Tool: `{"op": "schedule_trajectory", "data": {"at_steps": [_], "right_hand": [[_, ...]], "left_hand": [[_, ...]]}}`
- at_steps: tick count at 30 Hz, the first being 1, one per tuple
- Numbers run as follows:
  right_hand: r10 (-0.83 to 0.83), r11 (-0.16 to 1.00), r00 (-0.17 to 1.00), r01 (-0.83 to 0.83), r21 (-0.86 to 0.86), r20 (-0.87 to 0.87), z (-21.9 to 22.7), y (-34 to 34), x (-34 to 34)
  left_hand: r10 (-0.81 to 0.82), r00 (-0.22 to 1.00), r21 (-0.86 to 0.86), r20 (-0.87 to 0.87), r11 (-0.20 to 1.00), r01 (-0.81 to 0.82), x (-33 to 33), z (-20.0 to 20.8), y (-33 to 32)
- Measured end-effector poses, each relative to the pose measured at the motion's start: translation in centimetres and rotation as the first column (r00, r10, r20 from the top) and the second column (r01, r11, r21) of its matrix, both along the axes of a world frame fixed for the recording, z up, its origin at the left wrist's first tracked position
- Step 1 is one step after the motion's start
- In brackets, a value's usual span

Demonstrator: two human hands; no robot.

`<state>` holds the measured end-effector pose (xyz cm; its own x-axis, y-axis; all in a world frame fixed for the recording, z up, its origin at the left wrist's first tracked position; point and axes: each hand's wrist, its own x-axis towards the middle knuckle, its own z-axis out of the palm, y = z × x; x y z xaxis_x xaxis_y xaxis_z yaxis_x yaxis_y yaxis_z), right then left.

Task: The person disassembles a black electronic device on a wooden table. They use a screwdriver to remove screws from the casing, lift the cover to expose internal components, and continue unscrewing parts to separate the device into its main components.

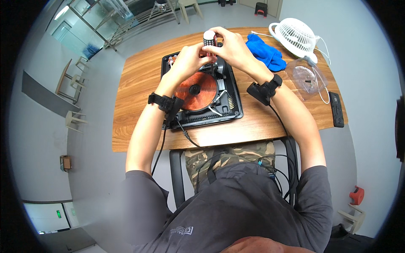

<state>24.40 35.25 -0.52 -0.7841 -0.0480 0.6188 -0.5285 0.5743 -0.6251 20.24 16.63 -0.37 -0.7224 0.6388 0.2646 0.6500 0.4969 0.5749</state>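
Observation:
Over the far edge of an opened induction cooker point(236, 101), both my hands are closed round a short upright tool with a white round top and red-and-black body point(209, 38). My left hand point(190, 59) pinches it low on the left side. Wrapped about it from the right is my right hand point(232, 48). The tool's lower end is hidden by my fingers. Inside the black housing lies a round copper coil point(198, 90) with a dark centre. Loose white wires point(217, 110) rest at the coil's near right side. My left forearm and hand cover part of the housing.
The wooden table point(139, 92) also bears a blue cloth point(265, 52), a white fan point(295, 36) with its cord, a clear plastic bag point(308, 78) with small dark parts, and a long black piece point(336, 109) by the right edge. Cables run from both my wrist straps.

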Motion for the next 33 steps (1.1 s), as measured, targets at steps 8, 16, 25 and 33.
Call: {"op": "schedule_trajectory", "data": {"at_steps": [8,16,25,33], "right_hand": [[-0.204,0.86,0.968,0.249,0.445,-0.148,2.9,-1.5,0.9],[-0.054,0.88,0.993,0.0,0.475,0.1,3.9,-1.1,0.3],[-0.151,0.802,0.989,0.129,0.583,-0.011,4.9,-1.7,0.3],[-0.073,0.876,0.981,-0.022,0.481,0.179,4.9,-2.1,0.7]], "left_hand": [[0.112,0.988,-0.069,-0.102,0.99,-0.12,1.2,1.0,0.3],[-0.025,0.999,0.058,0.047,0.998,0.022,0.4,1.1,-0.6],[0.064,0.998,0.154,0.014,0.986,-0.065,0.1,1.1,-0.2],[-0.109,0.97,0.178,0.216,0.981,0.07,-0.6,0.3,-1.1]]}}
